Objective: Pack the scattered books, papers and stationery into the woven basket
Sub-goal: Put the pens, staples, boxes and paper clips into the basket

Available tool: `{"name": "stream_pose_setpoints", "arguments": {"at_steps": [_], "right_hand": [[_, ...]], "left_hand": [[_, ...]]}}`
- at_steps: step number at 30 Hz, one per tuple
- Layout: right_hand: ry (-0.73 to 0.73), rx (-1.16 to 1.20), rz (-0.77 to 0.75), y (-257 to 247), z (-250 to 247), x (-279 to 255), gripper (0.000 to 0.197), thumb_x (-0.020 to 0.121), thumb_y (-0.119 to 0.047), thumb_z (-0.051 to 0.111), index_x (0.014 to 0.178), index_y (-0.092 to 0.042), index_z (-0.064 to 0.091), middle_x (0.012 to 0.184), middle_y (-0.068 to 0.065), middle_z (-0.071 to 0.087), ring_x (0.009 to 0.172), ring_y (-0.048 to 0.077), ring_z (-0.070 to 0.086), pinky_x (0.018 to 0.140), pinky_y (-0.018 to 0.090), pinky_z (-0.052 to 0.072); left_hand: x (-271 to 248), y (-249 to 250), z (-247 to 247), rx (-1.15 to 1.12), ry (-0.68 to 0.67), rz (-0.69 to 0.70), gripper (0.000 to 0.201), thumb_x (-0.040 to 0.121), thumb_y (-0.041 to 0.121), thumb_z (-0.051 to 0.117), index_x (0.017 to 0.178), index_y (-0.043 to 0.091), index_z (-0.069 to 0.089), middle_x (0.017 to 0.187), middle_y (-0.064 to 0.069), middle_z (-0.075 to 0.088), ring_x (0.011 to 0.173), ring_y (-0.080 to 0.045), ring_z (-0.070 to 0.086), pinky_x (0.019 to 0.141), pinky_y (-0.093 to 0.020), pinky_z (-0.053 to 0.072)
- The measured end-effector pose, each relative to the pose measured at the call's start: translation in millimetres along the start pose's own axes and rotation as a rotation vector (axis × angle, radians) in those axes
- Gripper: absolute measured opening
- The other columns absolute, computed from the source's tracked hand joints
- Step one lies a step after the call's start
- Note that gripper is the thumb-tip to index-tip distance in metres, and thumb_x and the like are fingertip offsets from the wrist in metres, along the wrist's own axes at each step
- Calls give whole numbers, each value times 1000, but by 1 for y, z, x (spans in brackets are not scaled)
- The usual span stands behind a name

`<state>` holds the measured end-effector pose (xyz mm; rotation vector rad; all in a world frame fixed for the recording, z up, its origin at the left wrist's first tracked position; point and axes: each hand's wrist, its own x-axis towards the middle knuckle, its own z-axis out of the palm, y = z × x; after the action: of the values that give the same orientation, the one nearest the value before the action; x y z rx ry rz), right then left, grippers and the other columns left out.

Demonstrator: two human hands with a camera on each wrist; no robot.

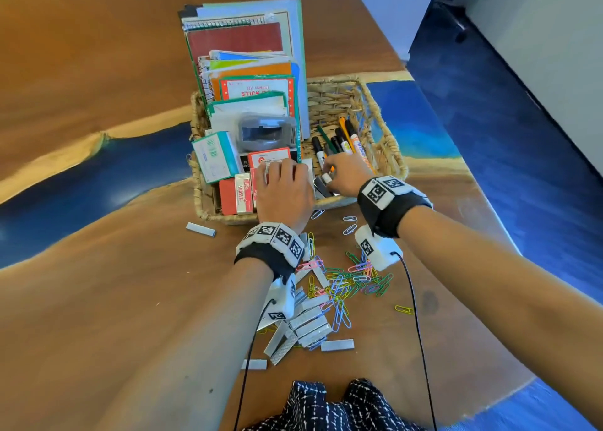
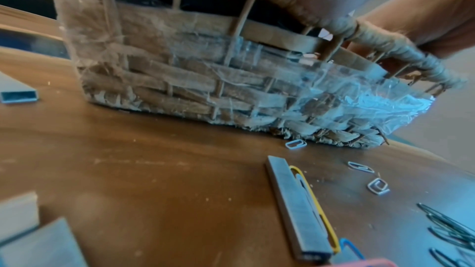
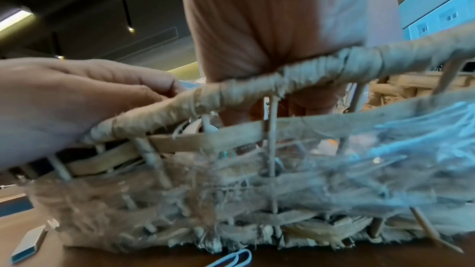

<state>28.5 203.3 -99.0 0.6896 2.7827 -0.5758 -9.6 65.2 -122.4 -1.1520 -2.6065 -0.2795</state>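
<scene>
A: Report basket position and contents.

B: The basket (image 1: 385, 127) stands on the table (image 1: 114, 300). In the head view, books (image 1: 241, 39) stand upright along its left half. In front of them sit a grey device (image 1: 266, 133), a teal box (image 1: 215, 156) and red boxes (image 1: 235, 195). Markers (image 1: 342, 137) lie in the right half.

A: Hand status?

B: Left hand (image 1: 284, 192) lies palm down over the small boxes near the front wall, fingers extended and relaxed. Right hand (image 1: 346, 172) reaches into the right half, fingers curled around a small white item (image 1: 326, 178). What that item is cannot be told.

A: What do the wrist views add?

B: Both look at the outside of the front wall from table level. The left wrist view shows clear plastic film (image 2: 359, 96) over the weave, not readable from the head view. The right wrist view shows both hands crossing the rim (image 3: 257, 84), but the wall hides the fingertips, so the grip is confirmed only from the head view.

A: Items outside the basket?

B: Paper clips (image 1: 346, 283) and staple strips (image 1: 310, 326) are scattered on the table before it. One strip (image 1: 200, 229) lies apart near the left front corner.
</scene>
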Motion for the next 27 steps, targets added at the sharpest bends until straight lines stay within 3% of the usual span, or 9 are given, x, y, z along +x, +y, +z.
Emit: {"name": "stream_pose_setpoints", "arguments": {"at_steps": [5, 8, 10, 11, 14, 17, 21, 24, 27], "right_hand": [[15, -3, 50, 2, 3, 3, 33, 87, -10, 62, 120, -8, 61, 121, 16, 59, 104, 28, 59, 79, 27, 45], [123, 74, 40, 2, 1, -5, 33, 88, -11, 58, 120, -4, 60, 112, 16, 62, 103, 28, 59, 90, 32, 46], [279, 219, -21, 3, 3, -20, 25, 88, -9, 55, 111, -2, 63, 87, 12, 61, 84, 22, 56, 80, 31, 46], [353, 300, -58, 2, 7, -31, 21, 88, -8, 55, 105, -4, 64, 78, 8, 57, 75, 18, 53, 71, 24, 42], [443, 369, -210, -5, 29, -70, 11, 85, -6, 58, 93, -5, 65, 75, 2, 53, 61, 9, 46, 60, 12, 37], [278, 257, -291, -9, 58, -89, 10, 83, -6, 58, 89, -4, 65, 81, 7, 60, 69, 17, 51, 66, 31, 46], [4, 137, -56, -18, 84, -79, 28, 89, -25, 54, 108, -6, 61, 108, 13, 60, 99, 30, 58, 79, 34, 45], [-40, 90, 54, -32, 90, -74, 41, 87, -35, 57, 117, -8, 53, 116, 15, 57, 107, 34, 57, 84, 38, 46], [-45, 35, 87, -41, 90, -73, 40, 87, -26, 56, 118, -4, 46, 119, 17, 55, 110, 36, 55, 84, 39, 46]], "left_hand": [[-1, 0, 0, -27, -45, -2, 21, 83, 28, 60, 101, 17, 61, 106, -6, 61, 101, -27, 56, 96, -43, 40], [2, -1, -7, -151, -67, -28, 24, 92, 23, 48, 112, 14, 59, 116, -8, 57, 111, -28, 50, 102, -41, 30], [5, -5, -15, -302, -24, -67, 25, 93, 17, 46, 113, 9, 59, 115, -11, 56, 112, -29, 49, 100, -40, 30], [7, -7, -19, -345, 15, -87, 25, 92, 14, 47, 112, 7, 60, 113, -13, 56, 110, -31, 50, 99, -42, 31], [11, -18, -22, -336, 107, -152, 26, 89, 13, 44, 104, 7, 63, 107, -14, 58, 106, -32, 52, 100, -45, 26], [15, -25, -20, -293, 96, -193, 34, 88, 19, 34, 101, 8, 64, 107, -13, 56, 107, -31, 52, 99, -39, 17], [9, -27, -15, -191, -53, -165, 26, 95, 21, 39, 102, 6, 60, 108, -13, 54, 105, -31, 48, 93, -41, 33], [7, -24, -17, -88, -113, -127, 28, 97, 24, 36, 107, 8, 57, 111, -12, 55, 107, -29, 48, 91, -39, 38], [10, -23, -19, -57, -172, -134, 30, 98, 26, 34, 114, 10, 53, 117, -10, 52, 113, -28, 45, 93, -38, 36]]}}
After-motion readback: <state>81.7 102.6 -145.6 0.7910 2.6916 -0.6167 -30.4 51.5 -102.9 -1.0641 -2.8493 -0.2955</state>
